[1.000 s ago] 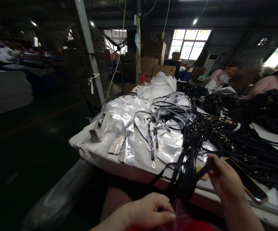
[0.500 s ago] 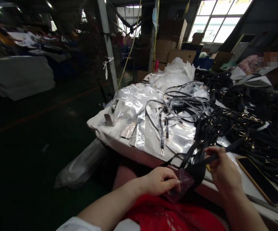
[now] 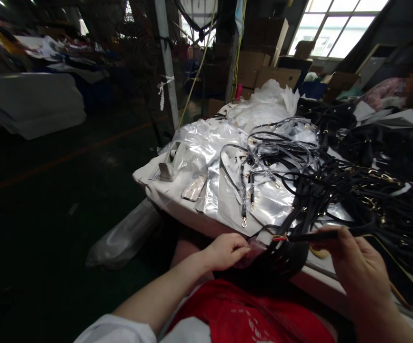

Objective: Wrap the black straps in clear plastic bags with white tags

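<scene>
My left hand (image 3: 227, 250) is closed, thumb against fingers, on a thin clear plastic bag (image 3: 254, 251) above my lap at the table's front edge. My right hand (image 3: 361, 264) pinches a black strap (image 3: 315, 236) and holds it roughly level. The strap's end, with a metal clasp (image 3: 280, 237) that looks reddish, points left, towards the bag. Behind and below it, more black straps hang over the table edge. Straps with gold-coloured clasps are heaped beyond my right hand. One bagged strap (image 3: 244, 193) lies nearer the middle of the table.
A phone (image 3: 402, 276) lies by my right hand, partly covered. Clear plastic bags (image 3: 206, 136) spread over the white table (image 3: 170, 202), with a small box (image 3: 168, 166) near its left end. A long plastic-wrapped bundle (image 3: 124, 236) is below. Another person's pink sleeve (image 3: 385, 93) shows at far right.
My right hand has moved right with the strap, and the strap's clasp end now shows near the bag. My left hand, still on the bag, sits slightly further left and higher.
</scene>
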Motion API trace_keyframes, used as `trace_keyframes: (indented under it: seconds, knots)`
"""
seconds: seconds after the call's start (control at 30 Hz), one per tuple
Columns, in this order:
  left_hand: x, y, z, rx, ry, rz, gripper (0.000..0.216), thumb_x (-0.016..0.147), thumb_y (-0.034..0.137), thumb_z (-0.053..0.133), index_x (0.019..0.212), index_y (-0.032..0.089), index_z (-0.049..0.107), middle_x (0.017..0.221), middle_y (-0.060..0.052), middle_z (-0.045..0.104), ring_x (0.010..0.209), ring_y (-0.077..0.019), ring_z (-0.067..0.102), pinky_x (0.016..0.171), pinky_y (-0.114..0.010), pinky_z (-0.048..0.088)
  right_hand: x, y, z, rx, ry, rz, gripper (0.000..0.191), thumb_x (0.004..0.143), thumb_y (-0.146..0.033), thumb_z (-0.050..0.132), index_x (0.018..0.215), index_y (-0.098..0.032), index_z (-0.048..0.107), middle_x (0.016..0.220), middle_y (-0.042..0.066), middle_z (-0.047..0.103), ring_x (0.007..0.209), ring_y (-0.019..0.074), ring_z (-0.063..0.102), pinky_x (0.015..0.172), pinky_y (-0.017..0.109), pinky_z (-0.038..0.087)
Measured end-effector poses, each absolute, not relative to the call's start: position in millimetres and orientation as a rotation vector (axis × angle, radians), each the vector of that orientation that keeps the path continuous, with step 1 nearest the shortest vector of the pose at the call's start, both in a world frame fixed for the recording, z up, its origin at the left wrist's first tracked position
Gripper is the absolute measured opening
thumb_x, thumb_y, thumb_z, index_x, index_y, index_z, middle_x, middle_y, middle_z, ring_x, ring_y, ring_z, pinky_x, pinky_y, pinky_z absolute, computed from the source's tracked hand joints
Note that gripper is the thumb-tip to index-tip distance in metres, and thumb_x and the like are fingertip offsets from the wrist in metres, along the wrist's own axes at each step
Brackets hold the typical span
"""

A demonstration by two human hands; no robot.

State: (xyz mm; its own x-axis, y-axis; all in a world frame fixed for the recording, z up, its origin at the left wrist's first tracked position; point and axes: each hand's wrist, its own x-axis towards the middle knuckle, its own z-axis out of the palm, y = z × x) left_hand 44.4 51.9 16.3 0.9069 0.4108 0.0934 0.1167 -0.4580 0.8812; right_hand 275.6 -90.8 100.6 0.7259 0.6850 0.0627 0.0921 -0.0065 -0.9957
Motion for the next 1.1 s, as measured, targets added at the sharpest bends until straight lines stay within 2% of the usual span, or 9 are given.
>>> trace_keyframes:
  seconds: [0.23,0.4,0.53,0.6,0.67,0.8,0.93,1.1]
  knots:
    - [50,47,22,2.033,0.284,0.363,0.026,0.093,0.026,0.049,0.086,0.015,0.072,0.092,-0.006,0.071,0.086,-0.0152,0.065,0.081,-0.022,0.048,264,-90,86,-1.6,-0.725,0.651,0.038,0.087,-0.056,0.06,0.086,-0.02,0.074,0.078,0.008,0.076,0.071,0.024,0.072,0.063,0.032,0.059]
    - [51,49,30,2.054,0.228,0.377,0.03,0.095,0.03,0.047,0.09,0.015,0.072,0.091,-0.006,0.071,0.086,-0.0156,0.065,0.08,-0.022,0.047,267,-92,78,-1.683,-0.725,0.679,0.04,0.082,-0.06,0.063,0.085,-0.021,0.074,0.076,0.008,0.076,0.069,0.0256,0.072,0.063,0.033,0.058]
    - [50,45,32,1.974,0.277,0.279,0.042,0.1,0.04,0.037,0.098,0.017,0.072,0.084,-0.004,0.071,0.072,-0.0134,0.064,0.07,-0.021,0.047,270,-93,78,-1.777,-0.743,0.649,0.045,0.08,-0.063,0.064,0.089,-0.02,0.075,0.073,0.007,0.075,0.071,0.0258,0.071,0.063,0.032,0.058]
    - [52,40,30,1.856,0.314,0.228,0.047,0.101,0.046,0.033,0.108,0.018,0.071,0.081,-0.002,0.071,0.062,-0.0114,0.062,0.064,-0.021,0.046,270,-92,80,-1.806,-0.77,0.6,0.046,0.08,-0.063,0.064,0.089,-0.02,0.076,0.078,0.008,0.076,0.076,0.026,0.071,0.067,0.032,0.058]
    - [57,33,26,1.752,0.359,0.242,0.053,0.1,0.051,0.031,0.109,0.016,0.07,0.082,-0.004,0.071,0.059,-0.011,0.061,0.06,-0.021,0.046,265,-88,80,-1.799,-0.801,0.568,0.046,0.08,-0.064,0.063,0.088,-0.02,0.077,0.083,0.008,0.077,0.081,0.0261,0.071,0.073,0.033,0.057]
    - [70,22,17,1.65,0.468,0.407,0.061,0.099,0.057,0.029,0.095,0.011,0.069,0.079,-0.006,0.068,0.062,-0.0122,0.061,0.058,-0.021,0.045,245,-75,68,-1.666,-0.858,0.751,0.046,0.081,-0.062,0.063,0.1,-0.022,0.077,0.101,0.009,0.077,0.092,0.0284,0.07,0.079,0.037,0.057]
    - [72,20,13,1.716,0.617,0.58,0.058,0.1,0.052,0.029,0.087,0.012,0.068,0.071,-0.005,0.066,0.061,-0.0124,0.057,0.058,-0.021,0.043,232,-66,52,-1.57,-0.917,0.928,0.044,0.081,-0.056,0.067,0.11,-0.023,0.075,0.114,0.009,0.074,0.108,0.0304,0.066,0.093,0.041,0.053]
    - [63,25,19,1.818,0.544,0.6,0.044,0.098,0.044,0.042,0.098,0.016,0.076,0.083,-0.006,0.073,0.074,-0.0153,0.064,0.071,-0.023,0.047,236,-70,63,-1.545,-0.793,0.977,0.053,0.089,-0.065,0.048,0.116,-0.027,0.072,0.123,0.009,0.07,0.105,0.0313,0.069,0.082,0.04,0.058]
